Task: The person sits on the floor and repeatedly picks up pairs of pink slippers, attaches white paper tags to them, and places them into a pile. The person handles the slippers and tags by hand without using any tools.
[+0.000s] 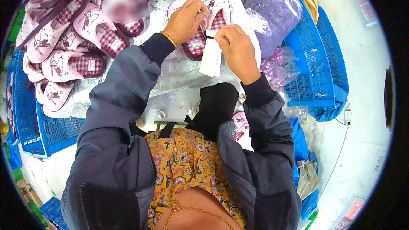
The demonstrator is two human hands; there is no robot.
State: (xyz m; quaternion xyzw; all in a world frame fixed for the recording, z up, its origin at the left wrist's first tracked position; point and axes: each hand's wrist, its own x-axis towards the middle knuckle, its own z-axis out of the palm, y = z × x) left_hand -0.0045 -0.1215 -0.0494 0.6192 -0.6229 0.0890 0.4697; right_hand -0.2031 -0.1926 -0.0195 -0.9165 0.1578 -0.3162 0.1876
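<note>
A pair of pink slippers (216, 1) with dark red checked insoles lies in front of me under my hands. My left hand (186, 21) is closed over the left slipper, thumb and fingers pinched together near its opening. What they pinch is too small to make out. My right hand (239, 53) pinches the upper end of a white hang tag (210, 58) with a dark band near its top. The tag hangs down past the checked insole (196, 45) of the left slipper, between my two hands.
Many matching slippers (72, 66) are heaped at the left on a plastic-covered surface (170, 76). Blue crates (317, 66) stand at the right, beside a plastic bag of purple material (272, 12). Another blue crate (64, 131) is at the lower left.
</note>
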